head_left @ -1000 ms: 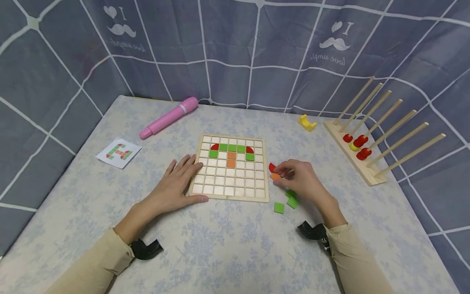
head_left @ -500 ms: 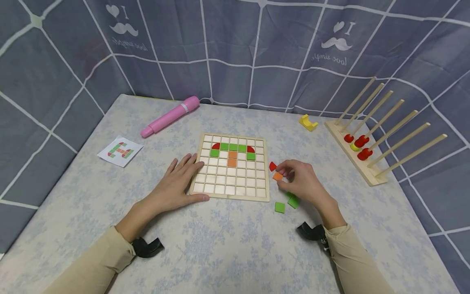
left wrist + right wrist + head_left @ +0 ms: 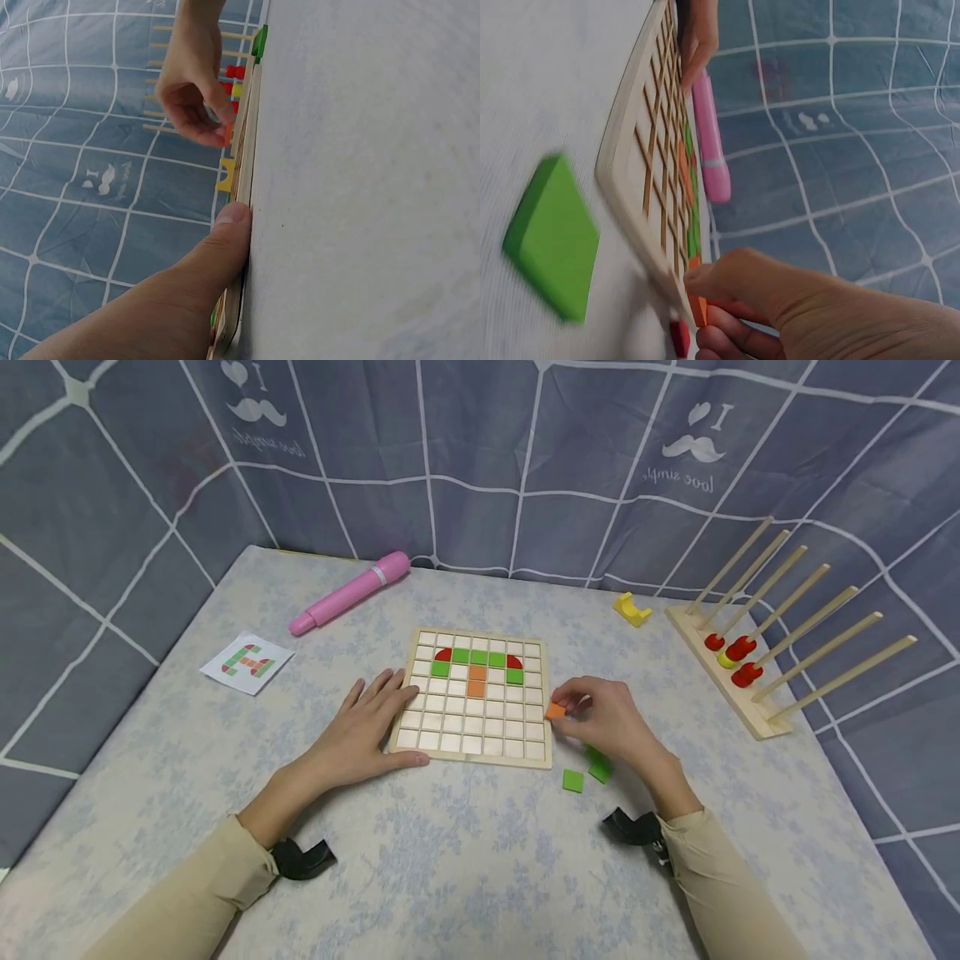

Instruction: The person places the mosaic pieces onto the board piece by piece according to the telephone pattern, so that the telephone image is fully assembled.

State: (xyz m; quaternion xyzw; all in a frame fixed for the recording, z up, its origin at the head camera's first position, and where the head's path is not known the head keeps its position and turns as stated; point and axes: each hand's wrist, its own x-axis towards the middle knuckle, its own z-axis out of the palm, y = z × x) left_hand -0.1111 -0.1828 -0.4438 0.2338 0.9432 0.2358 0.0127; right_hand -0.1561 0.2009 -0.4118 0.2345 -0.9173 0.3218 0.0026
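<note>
One blue curtain (image 3: 480,443) with white lines hangs behind a pale table (image 3: 465,860). At the right, a wooden rack (image 3: 724,681) slants from the back toward the near right, its pegs standing up, with red and yellow discs (image 3: 741,648) on it.

The board (image 3: 452,724) lies flat at mid-table. It is square, so neither side is longer, and one edge faces the person. On it a green row (image 3: 478,657) runs side to side between red ends, and an orange stem (image 3: 476,681) points from its middle toward the person.

A pink wand (image 3: 352,596) lies behind, long axis slanted, thicker end pointing back and right.

The left hand (image 3: 360,735) rests at the board's left edge, fingers spread, thumb along the near edge. The right hand (image 3: 611,720) pinches an orange tile (image 3: 555,711) between thumb and fingers just beside the board's right edge; the tile's left edge faces the board. Whether they touch, I cannot tell.

A printed card (image 3: 247,662) lies far left, a yellow piece (image 3: 632,610) near the rack. Loose green tiles (image 3: 573,781) lie near the right hand.
</note>
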